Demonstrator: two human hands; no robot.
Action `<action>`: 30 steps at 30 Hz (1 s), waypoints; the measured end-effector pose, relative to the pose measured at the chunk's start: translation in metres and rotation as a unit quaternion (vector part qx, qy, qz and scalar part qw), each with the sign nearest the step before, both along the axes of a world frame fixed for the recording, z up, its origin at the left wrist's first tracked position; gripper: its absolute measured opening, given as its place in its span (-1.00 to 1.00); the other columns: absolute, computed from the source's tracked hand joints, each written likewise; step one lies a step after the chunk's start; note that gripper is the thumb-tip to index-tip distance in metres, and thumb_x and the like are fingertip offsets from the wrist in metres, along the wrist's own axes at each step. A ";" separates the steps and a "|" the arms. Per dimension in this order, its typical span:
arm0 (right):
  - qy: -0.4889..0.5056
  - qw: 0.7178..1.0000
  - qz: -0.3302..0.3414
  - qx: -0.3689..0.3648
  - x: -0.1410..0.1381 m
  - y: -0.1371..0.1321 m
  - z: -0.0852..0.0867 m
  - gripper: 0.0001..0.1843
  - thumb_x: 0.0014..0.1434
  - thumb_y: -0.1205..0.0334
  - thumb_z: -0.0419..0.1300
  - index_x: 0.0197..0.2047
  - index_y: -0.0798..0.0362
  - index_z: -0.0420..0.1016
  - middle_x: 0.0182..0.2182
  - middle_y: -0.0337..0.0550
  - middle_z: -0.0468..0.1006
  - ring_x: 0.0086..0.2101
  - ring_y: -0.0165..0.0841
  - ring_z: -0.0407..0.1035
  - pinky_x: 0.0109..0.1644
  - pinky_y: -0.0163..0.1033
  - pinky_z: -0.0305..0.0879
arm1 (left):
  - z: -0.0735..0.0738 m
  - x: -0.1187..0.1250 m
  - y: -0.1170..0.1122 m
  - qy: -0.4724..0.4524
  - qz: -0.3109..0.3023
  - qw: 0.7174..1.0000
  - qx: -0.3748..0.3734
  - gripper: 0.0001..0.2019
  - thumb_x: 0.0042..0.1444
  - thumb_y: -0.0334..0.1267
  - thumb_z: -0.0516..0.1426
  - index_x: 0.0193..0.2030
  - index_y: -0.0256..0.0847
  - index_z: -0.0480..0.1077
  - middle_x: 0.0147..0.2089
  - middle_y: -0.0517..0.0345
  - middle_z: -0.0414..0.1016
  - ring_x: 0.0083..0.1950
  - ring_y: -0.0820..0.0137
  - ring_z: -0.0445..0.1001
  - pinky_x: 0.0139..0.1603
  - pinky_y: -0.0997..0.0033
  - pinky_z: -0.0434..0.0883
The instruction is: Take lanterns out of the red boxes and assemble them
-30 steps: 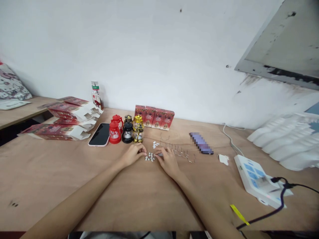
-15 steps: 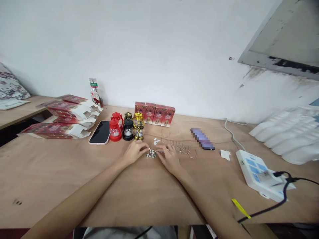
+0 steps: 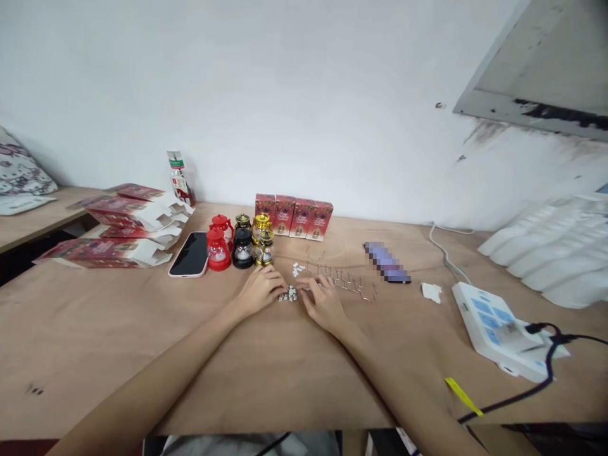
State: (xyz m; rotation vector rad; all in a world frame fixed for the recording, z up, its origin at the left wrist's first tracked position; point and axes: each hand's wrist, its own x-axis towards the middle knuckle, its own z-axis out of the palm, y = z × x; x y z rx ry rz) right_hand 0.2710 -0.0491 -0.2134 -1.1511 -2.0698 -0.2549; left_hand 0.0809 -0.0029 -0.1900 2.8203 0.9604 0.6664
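Observation:
A small heap of shiny silver pieces point(image 3: 291, 293), too small to make out exactly, lies on the table between my two hands. My left hand point(image 3: 260, 291) is at its left edge, fingers bent and thumb and fingertips close together; what they hold, if anything, is hidden. On the other side, my right hand point(image 3: 324, 304) rests with index finger and thumb apart, nothing visible between them. Small white bits point(image 3: 298, 270) lie just behind the heap. Bent thin wire pieces point(image 3: 349, 280) are spread out right of my right hand. Several miniature lanterns point(image 3: 243, 247) in red, black and gold stand behind my left hand.
Red printed boxes point(image 3: 301, 218) stand near the wall. Opened cartons point(image 3: 114, 252), a black-screened phone point(image 3: 190, 254) and a bottle point(image 3: 178, 178) are to the left. Rightward lie a purple-screened phone point(image 3: 386, 261), white scrap point(image 3: 430, 292), power strip point(image 3: 489, 329) with cables, and white wrapped stack point(image 3: 551, 253).
My left fingertips have shifted slightly right and down onto the silver pieces. The right hand has barely moved. The view has tilted a little.

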 end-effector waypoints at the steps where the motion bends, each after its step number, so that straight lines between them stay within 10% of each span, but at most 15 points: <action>1: 0.001 1.000 -0.003 -0.004 0.000 0.000 0.000 -0.83 0.15 0.43 0.03 -0.21 0.04 0.36 -0.31 -0.16 0.59 -0.25 -0.24 0.33 -0.16 -0.15 0.12 | 0.000 0.000 0.000 -0.005 -0.004 1.000 -0.001 -0.81 0.20 -0.26 0.05 -0.34 -0.19 0.47 -0.27 0.15 0.54 -0.20 0.34 0.32 -0.17 0.34 0.16; 17: 0.001 0.999 -0.011 -0.034 0.000 -0.002 0.001 -0.77 0.11 0.47 0.00 -0.22 0.02 0.36 -0.29 -0.14 0.58 -0.24 -0.23 0.32 -0.16 -0.13 0.12 | 0.000 -0.012 0.001 -0.054 0.002 0.989 -0.139 -0.66 -0.19 -0.03 0.30 -0.35 -0.18 0.37 -0.28 0.19 0.45 -0.19 0.32 0.38 -0.15 0.37 0.26; 30: -0.007 0.998 -0.022 -0.050 0.000 -0.004 0.002 -0.81 0.13 0.43 0.02 -0.21 0.03 0.35 -0.30 -0.14 0.58 -0.24 -0.22 0.31 -0.15 -0.12 0.11 | 0.004 -0.015 0.005 -0.095 -0.023 0.975 -0.197 -0.80 -0.10 -0.17 0.25 -0.38 -0.22 0.41 -0.40 0.23 0.46 -0.37 0.46 0.38 -0.32 0.50 0.28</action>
